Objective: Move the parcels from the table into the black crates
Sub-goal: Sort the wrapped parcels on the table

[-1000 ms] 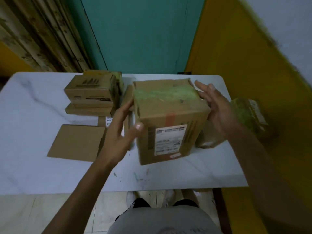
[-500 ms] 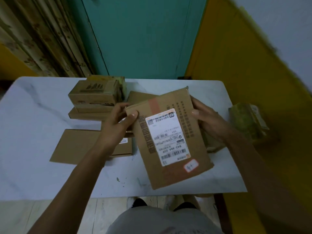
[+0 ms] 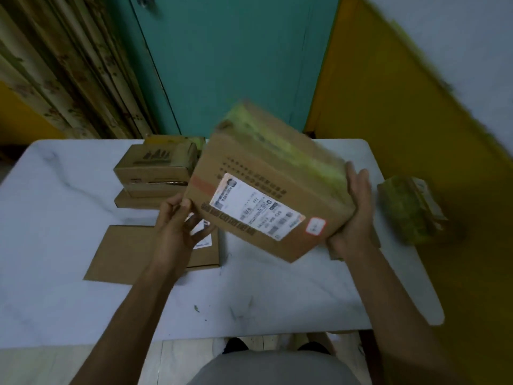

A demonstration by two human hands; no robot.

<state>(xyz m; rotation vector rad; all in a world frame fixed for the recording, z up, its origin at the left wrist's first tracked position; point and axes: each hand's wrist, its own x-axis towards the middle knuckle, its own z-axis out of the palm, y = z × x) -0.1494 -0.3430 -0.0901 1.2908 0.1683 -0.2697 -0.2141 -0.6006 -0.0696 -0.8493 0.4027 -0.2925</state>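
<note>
Parcel (image 3: 272, 184): rectangular corrugated cardboard, green tape (image 3: 291, 151), white label (image 3: 255, 207).

The left hand (image 3: 177, 229) and right hand (image 3: 352, 218) are bare, and so are both forearms (image 3: 133, 315) as far as the lower edge shows them. A plain pale grey garment (image 3: 277, 368) covers the body. Dark footwear (image 3: 236, 345) is on the feet, too blurred to tell its kind.

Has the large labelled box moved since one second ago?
Yes. The large box, held between left hand and right hand, has risen off the table; its top now passes the table's far edge.
</note>
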